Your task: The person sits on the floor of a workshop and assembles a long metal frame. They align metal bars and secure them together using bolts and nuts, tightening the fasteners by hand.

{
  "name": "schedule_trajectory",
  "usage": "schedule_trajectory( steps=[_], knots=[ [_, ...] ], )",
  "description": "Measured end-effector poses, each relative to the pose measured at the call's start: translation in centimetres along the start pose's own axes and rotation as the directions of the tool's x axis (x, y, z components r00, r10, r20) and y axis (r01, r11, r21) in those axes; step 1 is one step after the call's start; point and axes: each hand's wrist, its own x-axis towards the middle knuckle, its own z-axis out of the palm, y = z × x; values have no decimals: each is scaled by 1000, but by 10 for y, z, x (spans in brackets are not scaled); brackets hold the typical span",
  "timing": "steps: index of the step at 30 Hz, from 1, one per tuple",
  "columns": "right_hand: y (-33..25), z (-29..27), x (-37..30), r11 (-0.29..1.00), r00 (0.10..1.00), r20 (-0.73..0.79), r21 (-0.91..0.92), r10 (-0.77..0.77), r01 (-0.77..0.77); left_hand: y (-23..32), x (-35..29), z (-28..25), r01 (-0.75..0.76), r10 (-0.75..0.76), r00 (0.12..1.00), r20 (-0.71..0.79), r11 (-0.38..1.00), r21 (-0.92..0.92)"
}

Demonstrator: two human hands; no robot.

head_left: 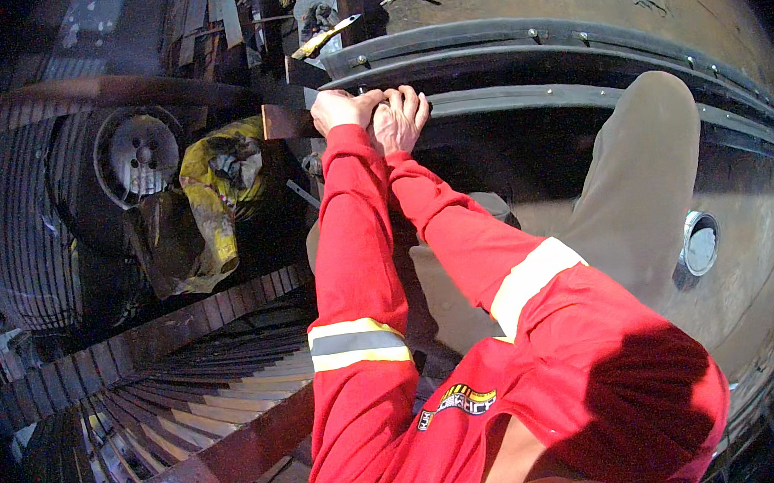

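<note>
Both my hands are together at the left end of long, black curved strips (pixel 500 59) with small bolts along them. My left hand (pixel 344 109) is closed, its thumb reaching toward my right hand; what its curled fingers hold is hidden beneath. Pressed beside it, my right hand (pixel 400 121) has its fingers bent over the end of the nearer strip (pixel 522 97). A small bolt (pixel 361 89) shows just above my hands. Left of them juts a rusty flat metal piece (pixel 286 121). A paintbrush (pixel 327 37) with a yellowish handle lies beyond.
A yellow, stained cloth or bag (pixel 217 196) lies at the left near a round metal disc (pixel 142 152). Slatted rusty steel framing (pixel 181 416) fills the lower left. At right, a short round pipe opening (pixel 701 246) stands on the brownish metal surface (pixel 742 302), beside my bent knee.
</note>
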Motion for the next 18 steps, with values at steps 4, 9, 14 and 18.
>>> schedule_trajectory(
  steps=[4, 9, 14, 18],
  knots=[
    [0, -1, -3, 1000, 999, -31, 5, -30, 30, -5, 5, 6, 13, -12, 999, -30, 1000, 27],
    [-6, 1, 1, 997, 991, -122, 69, 48, -40, -21, 18, 8, -86, 85, 996, 37, 996, 27],
    [-1, 4, 0, 999, 984, -175, -33, -3, -3, -29, 23, 2, -155, 147, 964, 221, 988, 17],
    [-9, 2, -3, 1000, 985, -171, 29, 10, -5, -46, 33, 8, -189, 202, 930, 308, 979, -72]
  ],
)
